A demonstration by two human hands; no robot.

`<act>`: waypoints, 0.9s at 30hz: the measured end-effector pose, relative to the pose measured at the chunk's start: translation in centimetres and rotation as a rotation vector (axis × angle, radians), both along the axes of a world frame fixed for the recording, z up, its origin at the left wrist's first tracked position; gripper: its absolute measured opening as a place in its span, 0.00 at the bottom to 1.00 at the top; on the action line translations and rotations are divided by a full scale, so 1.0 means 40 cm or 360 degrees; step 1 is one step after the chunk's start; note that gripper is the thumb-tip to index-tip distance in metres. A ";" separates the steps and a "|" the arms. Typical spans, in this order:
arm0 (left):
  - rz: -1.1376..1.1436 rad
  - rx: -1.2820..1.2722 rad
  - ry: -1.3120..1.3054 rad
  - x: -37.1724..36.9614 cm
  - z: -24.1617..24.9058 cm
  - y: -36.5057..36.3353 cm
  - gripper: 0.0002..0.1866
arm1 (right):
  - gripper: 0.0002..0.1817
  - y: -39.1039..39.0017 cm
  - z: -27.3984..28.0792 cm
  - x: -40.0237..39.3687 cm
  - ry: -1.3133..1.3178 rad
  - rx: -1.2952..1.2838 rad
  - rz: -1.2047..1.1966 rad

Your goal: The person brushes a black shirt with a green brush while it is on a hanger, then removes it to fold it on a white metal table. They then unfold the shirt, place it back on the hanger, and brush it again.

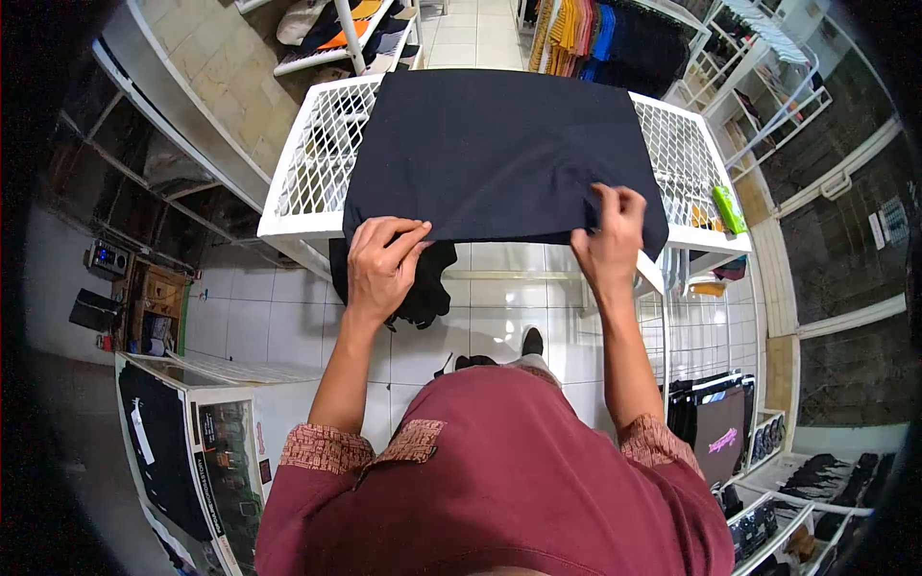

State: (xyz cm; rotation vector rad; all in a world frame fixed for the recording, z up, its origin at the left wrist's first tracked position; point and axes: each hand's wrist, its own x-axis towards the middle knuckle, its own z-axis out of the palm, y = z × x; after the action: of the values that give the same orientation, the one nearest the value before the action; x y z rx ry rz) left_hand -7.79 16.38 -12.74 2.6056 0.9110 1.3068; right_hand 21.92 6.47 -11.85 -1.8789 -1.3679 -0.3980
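Observation:
A black cloth (480, 144), perhaps a folded garment, lies spread over a white mesh-topped table (312, 158) in front of me. My left hand (379, 264) is closed on its near edge toward the left corner, thumb and fingers pressed together on the fabric. My right hand (612, 235) is at the near edge toward the right, its fingers curled and slightly blurred. Creases in the fabric run up to those fingers, and the exact grip is partly hidden. More black fabric (423, 288) hangs below the table's left front.
A bright green packet (729, 209) sits on the table's right corner. Coloured clothes (576, 38) hang on a rack beyond. Shelves (360, 48) with folded items stand at the back left. A display case (226, 442) is at my lower left, and glass doors (845, 269) line the right.

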 end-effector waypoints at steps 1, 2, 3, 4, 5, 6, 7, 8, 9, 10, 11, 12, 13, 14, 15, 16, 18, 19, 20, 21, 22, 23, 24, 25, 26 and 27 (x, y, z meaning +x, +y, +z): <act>-0.0011 -0.0002 0.0029 0.000 0.004 -0.003 0.12 | 0.31 0.032 0.003 -0.011 0.0012 -0.0026 0.0006; -0.0023 -0.0002 0.0059 0.000 0.007 -0.005 0.12 | 0.30 0.064 0.000 -0.015 -0.0001 -0.0037 0.0033; -0.0039 0.0011 0.0065 -0.002 0.007 -0.005 0.12 | 0.28 0.091 -0.008 -0.017 -0.0013 -0.0048 0.0059; -0.0064 0.0015 0.0095 -0.004 0.004 -0.002 0.11 | 0.27 0.113 -0.019 -0.018 -0.0007 -0.0096 0.0039; -0.0087 0.0025 0.0122 -0.003 0.008 0.005 0.10 | 0.26 0.131 -0.028 -0.015 -0.0005 -0.0140 0.0020; -0.0122 -0.0002 0.0184 -0.004 0.014 0.009 0.09 | 0.24 0.136 -0.035 -0.011 -0.0011 -0.0145 0.0048; -0.0126 0.0007 0.0182 0.001 0.023 0.019 0.09 | 0.24 0.139 -0.043 -0.006 -0.0014 -0.0136 0.0043; -0.0127 -0.0025 0.0170 0.011 0.035 0.034 0.10 | 0.23 0.136 -0.050 0.003 -0.0029 -0.0165 0.0071; -0.0125 -0.0066 0.0160 0.021 0.046 0.048 0.11 | 0.22 0.130 -0.055 0.007 -0.0042 -0.0202 0.0102; -0.0133 -0.0105 0.0109 0.043 0.059 0.073 0.14 | 0.20 0.126 -0.056 0.009 -0.0045 -0.0143 0.0130; -0.0108 -0.0154 0.0090 0.064 0.057 0.106 0.16 | 0.20 0.126 -0.057 0.014 -0.0055 -0.0153 0.0140; -0.0074 -0.0249 0.0132 0.086 0.053 0.140 0.19 | 0.19 0.126 -0.059 0.022 -0.0063 -0.0074 0.0151; -0.0046 -0.0311 0.0193 0.103 0.034 0.179 0.20 | 0.18 0.125 -0.057 0.027 -0.0073 0.0006 0.0162; -0.0059 -0.0343 0.0229 0.115 0.004 0.215 0.19 | 0.16 0.115 -0.032 0.026 -0.0173 0.0034 0.0111; -0.0075 -0.0371 0.0266 0.125 -0.005 0.231 0.18 | 0.16 0.106 -0.013 0.036 -0.0235 -0.0035 0.0077; -0.0074 -0.0367 0.0255 0.127 -0.017 0.238 0.18 | 0.16 0.098 0.000 0.047 -0.0198 -0.0005 0.0077; 0.0065 -0.0435 0.0296 0.132 -0.019 0.238 0.17 | 0.17 0.078 0.012 0.077 -0.0147 0.0063 0.0114; 0.0050 -0.0436 0.0307 0.135 -0.022 0.239 0.17 | 0.17 0.043 0.029 0.101 -0.0101 -0.0003 0.0248; 0.0105 -0.0386 0.0279 0.136 -0.028 0.236 0.16 | 0.18 0.022 0.045 0.119 -0.0099 -0.0027 0.0260; 0.0162 -0.0335 0.0243 0.140 -0.032 0.234 0.16 | 0.20 0.007 0.053 0.139 -0.0104 -0.0049 0.0274; 0.0183 -0.0342 0.0233 0.142 -0.034 0.233 0.16 | 0.21 -0.005 0.051 0.158 -0.0079 -0.0056 0.0223; 0.0172 -0.0343 0.0231 0.145 -0.035 0.230 0.16 | 0.22 -0.010 0.036 0.188 -0.0138 -0.0028 0.0174; 0.0201 -0.0331 0.0205 0.148 -0.034 0.229 0.16 | 0.21 -0.012 0.021 0.208 -0.0195 -0.0117 0.0011; 0.0228 -0.0321 0.0182 0.150 -0.035 0.226 0.15 | 0.20 -0.019 0.009 0.224 -0.0248 -0.0208 -0.0154; 0.0253 -0.0313 0.0191 0.150 -0.039 0.227 0.16 | 0.20 -0.031 0.009 0.230 -0.0245 -0.0211 -0.0169; 0.0238 -0.0313 0.0193 0.150 -0.041 0.227 0.16 | 0.18 -0.044 0.011 0.232 -0.0330 -0.0103 -0.0268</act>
State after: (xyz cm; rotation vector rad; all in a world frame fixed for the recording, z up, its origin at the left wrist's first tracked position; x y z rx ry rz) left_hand -1.77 25.47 -14.39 2.5281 1.2086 1.0366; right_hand 31.20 4.71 -11.43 -2.0598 -1.3735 -0.6561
